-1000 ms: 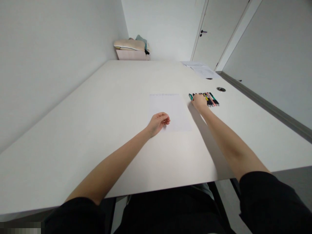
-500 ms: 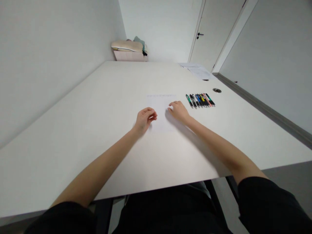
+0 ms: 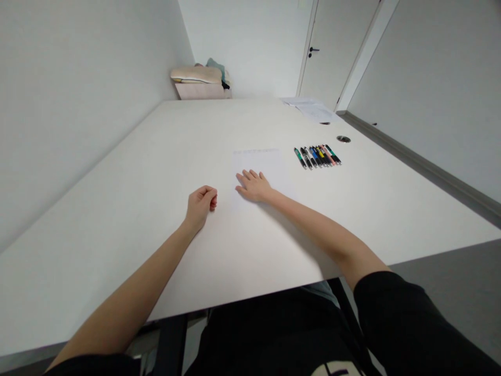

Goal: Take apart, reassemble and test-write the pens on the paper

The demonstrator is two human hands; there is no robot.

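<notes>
A thin white sheet of paper (image 3: pixel 262 159), with a faint perforated-looking top edge, lies on the white table. My right hand (image 3: pixel 253 186) rests palm down on it, fingers spread and nothing held. Left of the sheet and apart from it, my left hand (image 3: pixel 201 206) is curled closed near the tabletop, thumb against the bent fingers. Nothing shows in its grip. To the right of the paper, several pens (image 3: pixel 318 156) lie side by side in a row, with green, black, white, blue, yellow and pink bodies.
More papers (image 3: pixel 313 109) lie at the table's far right, near a round cable hole (image 3: pixel 343 139). Beyond the far left edge, folded bedding (image 3: pixel 198 74) is piled on a pale box (image 3: pixel 199 91). Walls stand left and right, and a door (image 3: pixel 334 47) is at the back.
My right hand has moved left and flattened onto the paper. My left hand has drawn off to the left, its fingers curling closed. The view has shifted slightly.
</notes>
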